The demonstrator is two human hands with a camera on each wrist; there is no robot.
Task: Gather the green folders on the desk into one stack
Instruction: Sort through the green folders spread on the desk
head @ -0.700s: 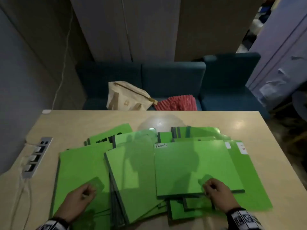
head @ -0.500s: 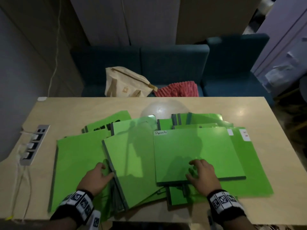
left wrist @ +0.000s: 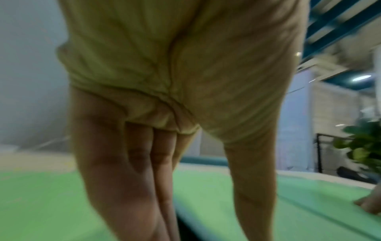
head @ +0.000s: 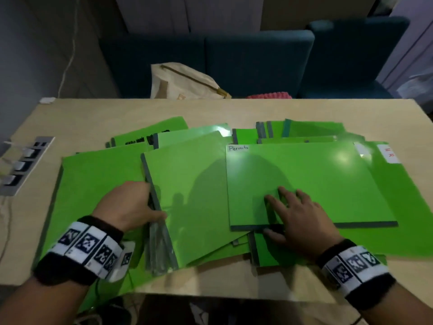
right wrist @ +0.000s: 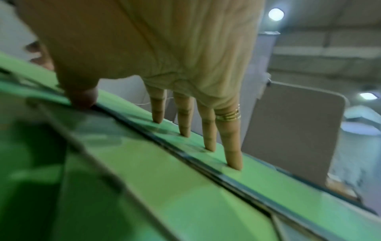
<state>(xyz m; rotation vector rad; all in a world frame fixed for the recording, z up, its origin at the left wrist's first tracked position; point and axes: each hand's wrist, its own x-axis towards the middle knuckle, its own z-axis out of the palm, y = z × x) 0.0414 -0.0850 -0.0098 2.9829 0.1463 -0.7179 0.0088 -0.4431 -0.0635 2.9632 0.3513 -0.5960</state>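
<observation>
Head view shows the room first: a grey wall on the left, pale panels behind, and a row of dark blue seats along the far side, with a beige bag and something red and knitted resting on them. Nearer lies the light wooden surface, a power strip set into its left edge. Across the middle of it the green folders are fanned out in an overlapping spread running left to right, each one lying flat with its dark spine towards the near edge or the left (none is squared up with its neighbour, so I judge the gathering hardly begun). The spread sits directly ahead of both hands, reaching from under them to well beyond. The left hand curls round the spine edge of the middle folder, thumb on top and fingers tucked below. The right hand rests spread on the folder labelled "Permits", straight fingertips pressing its cover just inside the near spine, the thumb at that edge. Being nearest, these two folders look the natural ones to slide together, each hand drawing inward.
</observation>
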